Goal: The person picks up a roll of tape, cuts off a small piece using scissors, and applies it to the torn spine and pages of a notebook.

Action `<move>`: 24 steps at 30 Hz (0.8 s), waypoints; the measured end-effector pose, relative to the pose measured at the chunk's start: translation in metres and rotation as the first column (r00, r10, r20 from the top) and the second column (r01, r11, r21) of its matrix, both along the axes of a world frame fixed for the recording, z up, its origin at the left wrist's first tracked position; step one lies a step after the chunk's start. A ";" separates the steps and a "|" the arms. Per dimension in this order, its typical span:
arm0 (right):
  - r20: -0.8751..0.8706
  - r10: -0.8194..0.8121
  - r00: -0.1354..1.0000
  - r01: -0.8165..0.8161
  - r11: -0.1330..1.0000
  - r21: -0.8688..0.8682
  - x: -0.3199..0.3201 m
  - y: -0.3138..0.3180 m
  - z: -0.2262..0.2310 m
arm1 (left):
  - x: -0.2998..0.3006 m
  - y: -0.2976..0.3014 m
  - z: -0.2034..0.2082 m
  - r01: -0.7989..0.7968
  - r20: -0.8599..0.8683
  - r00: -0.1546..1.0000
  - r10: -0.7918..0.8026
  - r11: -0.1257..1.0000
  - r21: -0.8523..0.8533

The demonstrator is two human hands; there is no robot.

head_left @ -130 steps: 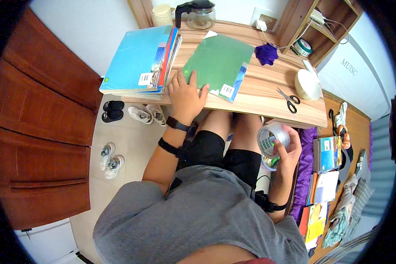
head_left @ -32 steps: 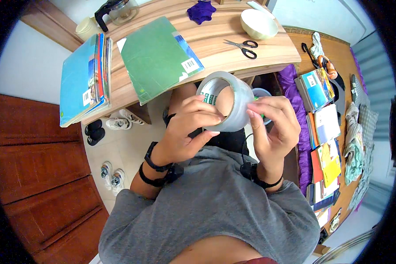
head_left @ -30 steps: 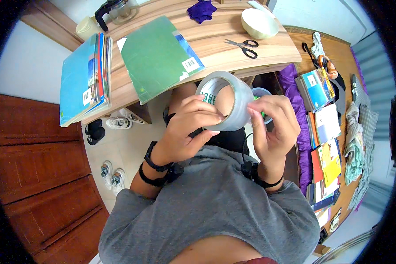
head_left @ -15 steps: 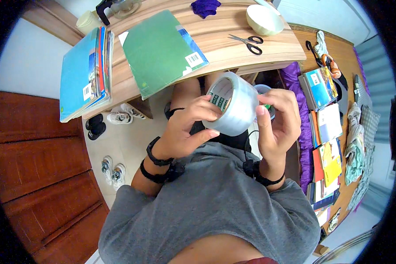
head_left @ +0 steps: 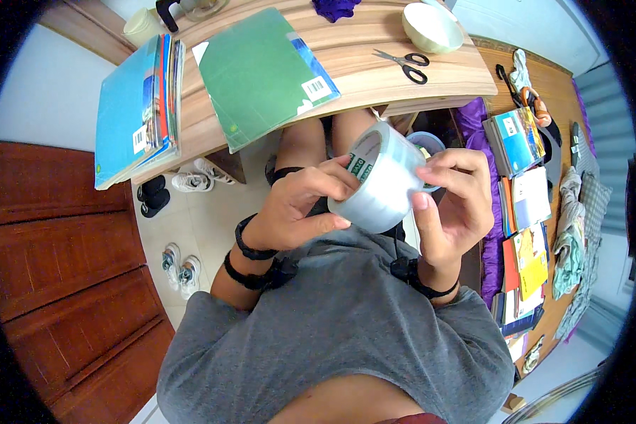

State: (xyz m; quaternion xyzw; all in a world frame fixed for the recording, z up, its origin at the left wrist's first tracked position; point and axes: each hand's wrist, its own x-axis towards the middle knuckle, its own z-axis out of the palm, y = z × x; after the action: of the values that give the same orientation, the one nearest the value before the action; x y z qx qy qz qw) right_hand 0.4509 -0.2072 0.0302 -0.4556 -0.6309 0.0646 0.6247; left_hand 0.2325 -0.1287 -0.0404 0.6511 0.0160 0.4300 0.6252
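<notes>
A wide roll of clear tape (head_left: 381, 180) is held up in front of my chest, over my lap. My left hand (head_left: 297, 208) grips its left side, thumb below and fingers across the open core. My right hand (head_left: 456, 205) holds the right side, thumb pressed flat on the tape's outer face and fingers curled behind. Beyond the roll, a green-covered book (head_left: 261, 71) lies on the wooden desk (head_left: 374, 78), overhanging its near edge.
A stack of books (head_left: 138, 109) with a blue cover sits at the desk's left end. Scissors (head_left: 403, 63) and a pale bowl (head_left: 431, 27) lie to the right. Books and clothes cover the bed (head_left: 530, 205) on the right. Shoes (head_left: 180, 258) lie on the floor.
Earlier my left hand lay on the green book and my right held the roll alone. Now both hands hold it, and over the last second the roll has turned slightly.
</notes>
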 end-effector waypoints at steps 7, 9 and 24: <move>0.106 0.006 0.994 -0.004 1.000 -0.020 -0.002 -0.004 0.007 | -0.004 0.001 0.003 -0.058 -0.112 0.991 0.071 0.992 0.111; 0.118 -0.007 0.993 0.011 0.999 -0.035 -0.002 -0.005 0.005 | -0.004 0.001 0.007 -0.106 -0.159 0.978 0.136 0.977 0.183; -0.362 0.134 0.922 -0.234 0.940 -0.248 -0.002 0.000 -0.003 | -0.005 -0.004 0.018 -0.251 -0.200 0.918 0.341 0.894 0.371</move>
State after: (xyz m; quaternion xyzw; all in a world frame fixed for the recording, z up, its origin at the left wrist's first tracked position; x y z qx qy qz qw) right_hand 0.4484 -0.2073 0.0277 -0.4614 -0.5377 0.2917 0.6426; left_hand 0.2274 -0.1326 -0.0222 0.7891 0.1236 0.4280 0.4228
